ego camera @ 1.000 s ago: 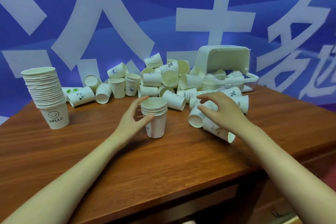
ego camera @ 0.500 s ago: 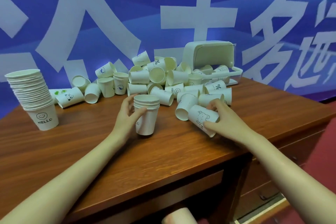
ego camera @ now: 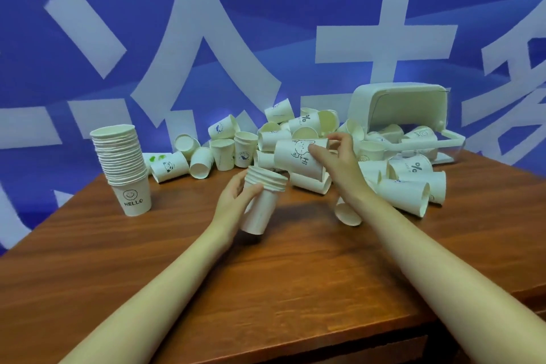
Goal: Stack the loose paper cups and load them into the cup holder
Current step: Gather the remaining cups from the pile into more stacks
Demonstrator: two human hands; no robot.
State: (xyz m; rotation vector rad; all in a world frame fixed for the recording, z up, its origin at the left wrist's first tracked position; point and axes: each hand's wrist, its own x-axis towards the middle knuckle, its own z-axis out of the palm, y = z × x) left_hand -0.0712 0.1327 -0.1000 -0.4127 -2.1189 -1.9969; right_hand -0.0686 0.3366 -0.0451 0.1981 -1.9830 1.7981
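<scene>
My left hand (ego camera: pixel 236 201) grips a short stack of white paper cups (ego camera: pixel 261 205), lifted and tilted to the right above the table. My right hand (ego camera: pixel 334 159) holds a single cup with a bear drawing and "Hi" (ego camera: pixel 298 158), lying sideways just above and right of the stack's rims. A tall finished stack with a "HELLO" cup at the bottom (ego camera: pixel 122 165) stands upright at the left. A heap of loose cups (ego camera: pixel 304 133) lies behind my hands. The white cup holder (ego camera: pixel 399 103) lies tipped over at the back right, with cups spilling out.
The wooden table (ego camera: pixel 206 275) ends in a front edge close to me and a right edge near the holder. More loose cups (ego camera: pixel 413 189) lie to the right of my right arm. A blue banner with white characters (ego camera: pixel 206 53) hangs behind.
My right hand has lifted the bear cup from the table up and leftwards over the stack. My left hand has raised and tilted the short stack.
</scene>
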